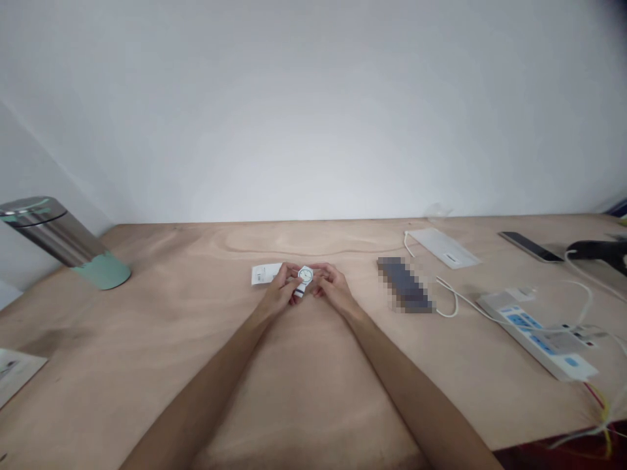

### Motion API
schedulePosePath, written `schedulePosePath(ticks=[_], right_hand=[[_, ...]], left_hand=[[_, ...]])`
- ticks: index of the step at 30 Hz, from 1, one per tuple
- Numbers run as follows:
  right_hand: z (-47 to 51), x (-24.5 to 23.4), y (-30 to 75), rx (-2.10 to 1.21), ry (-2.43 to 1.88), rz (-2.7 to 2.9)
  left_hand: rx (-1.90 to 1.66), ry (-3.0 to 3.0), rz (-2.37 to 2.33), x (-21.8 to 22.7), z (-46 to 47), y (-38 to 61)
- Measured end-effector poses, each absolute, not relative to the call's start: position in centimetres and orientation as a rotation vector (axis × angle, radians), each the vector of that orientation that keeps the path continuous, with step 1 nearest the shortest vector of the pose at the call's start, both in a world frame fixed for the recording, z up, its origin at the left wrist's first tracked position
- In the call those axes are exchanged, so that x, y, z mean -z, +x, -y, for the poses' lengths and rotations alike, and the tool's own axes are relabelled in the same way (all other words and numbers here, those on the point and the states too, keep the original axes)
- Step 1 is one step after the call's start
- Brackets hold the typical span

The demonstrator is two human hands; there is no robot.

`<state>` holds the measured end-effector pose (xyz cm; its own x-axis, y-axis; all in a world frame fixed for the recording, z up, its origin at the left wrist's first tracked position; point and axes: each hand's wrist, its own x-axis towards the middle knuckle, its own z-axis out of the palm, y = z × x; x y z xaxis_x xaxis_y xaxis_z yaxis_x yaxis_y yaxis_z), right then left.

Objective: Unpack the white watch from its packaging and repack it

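Note:
A white wristwatch (305, 275) with a round dial is held up between both hands, a short piece of its strap hanging below the case. My left hand (280, 291) is closed on the watch's left side, thumb near the dial. From the other side, my right hand (335, 287) grips it with bent fingers close to the case. Behind my left hand lies a white printed card or packet (264, 274), partly covered by the fingers. The rest of the strap is hidden by the hands.
A steel and green tumbler (73, 245) stands at the left. To the right lie a pixelated dark phone-like object (405, 286), a clear pouch (443, 247), another phone (530, 247) and a white power strip (536, 336) with cables. A paper (19, 372) lies at the left edge.

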<state>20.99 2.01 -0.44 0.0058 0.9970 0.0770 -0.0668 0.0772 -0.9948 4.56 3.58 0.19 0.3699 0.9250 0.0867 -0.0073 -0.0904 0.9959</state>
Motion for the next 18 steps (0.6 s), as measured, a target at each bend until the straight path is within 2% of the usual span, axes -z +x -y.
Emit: schedulePosePath(ticks=[18], right_hand=[[-2.36,0.87,21.11,-1.180,-1.052,1.147]], left_hand=[[-0.986,1.437,-0.887,-0.29,-3.61,4.57]])
